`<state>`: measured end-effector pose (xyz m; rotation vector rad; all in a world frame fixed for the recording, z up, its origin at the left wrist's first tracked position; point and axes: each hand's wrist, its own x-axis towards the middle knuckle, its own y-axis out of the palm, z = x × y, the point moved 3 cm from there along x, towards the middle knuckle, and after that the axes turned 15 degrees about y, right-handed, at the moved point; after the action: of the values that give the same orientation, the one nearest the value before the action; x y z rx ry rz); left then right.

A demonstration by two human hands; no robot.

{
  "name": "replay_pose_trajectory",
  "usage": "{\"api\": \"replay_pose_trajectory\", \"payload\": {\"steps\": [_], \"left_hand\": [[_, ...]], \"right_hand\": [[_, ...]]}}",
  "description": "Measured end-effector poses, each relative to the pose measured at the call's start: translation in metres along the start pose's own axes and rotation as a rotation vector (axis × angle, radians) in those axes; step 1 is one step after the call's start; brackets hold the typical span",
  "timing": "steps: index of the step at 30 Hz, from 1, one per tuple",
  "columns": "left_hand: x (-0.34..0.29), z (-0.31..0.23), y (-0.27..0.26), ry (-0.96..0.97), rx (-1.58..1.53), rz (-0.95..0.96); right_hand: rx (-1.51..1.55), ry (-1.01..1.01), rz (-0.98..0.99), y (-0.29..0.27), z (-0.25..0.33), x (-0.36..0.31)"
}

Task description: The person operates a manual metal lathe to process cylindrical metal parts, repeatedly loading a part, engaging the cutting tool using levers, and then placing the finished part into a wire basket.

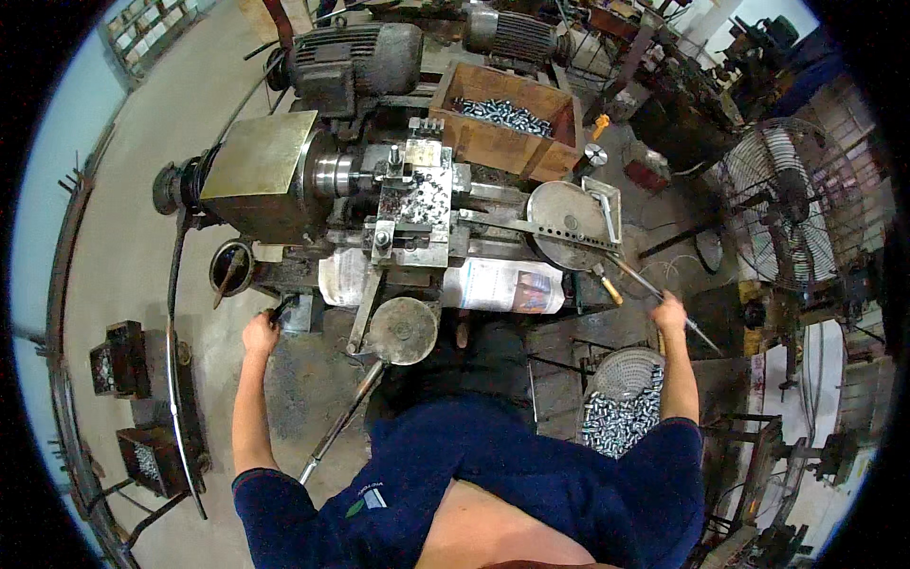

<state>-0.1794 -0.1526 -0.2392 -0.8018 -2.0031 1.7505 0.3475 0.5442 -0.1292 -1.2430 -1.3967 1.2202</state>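
Note:
My right hand [669,313] is closed around a long metal lever [642,275], which slants down from beside a round metal disc [567,223] at the right of the lathe. My left hand [261,334] is closed at the left front of the machine, by a small dark piece [282,308]; what its fingers hold is too small to make out. Between my arms stands the lathe, its tool slide [417,204] strewn with metal chips. The chuck [334,176] faces the slide from the left. A second round disc [402,331] with a long rod [341,417] sits nearer me.
A wooden box [460,142] of small metal parts stands behind the slide. At my right is a round basket [630,368] holding similar parts. A caged fan [782,204] stands farther right. Two dark bins [121,351] sit on the left floor; a pot [230,267] is near my left hand.

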Motion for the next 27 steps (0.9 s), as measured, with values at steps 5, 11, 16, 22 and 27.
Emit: {"api": "replay_pose_trajectory", "payload": {"steps": [5,11,16,22,27], "left_hand": [[-0.060,-0.042,-0.025,0.082,-0.495,0.188],[-0.134,-0.168,-0.090,0.192,-1.038,0.435],[-0.130,-0.204,-0.073,0.200,-0.656,0.346],[-0.128,-0.202,-0.061,0.196,-0.803,0.388],[-0.126,-0.202,-0.059,0.203,-0.811,0.373]], "right_hand": [[-0.119,0.167,0.121,0.023,-0.020,0.017],[-0.029,-0.012,0.019,0.041,-0.036,-0.085],[0.260,-0.373,0.130,0.063,-0.027,-0.178],[0.493,-0.260,0.273,0.042,0.007,-0.228],[0.556,-0.135,0.394,0.038,0.010,-0.230]]}}
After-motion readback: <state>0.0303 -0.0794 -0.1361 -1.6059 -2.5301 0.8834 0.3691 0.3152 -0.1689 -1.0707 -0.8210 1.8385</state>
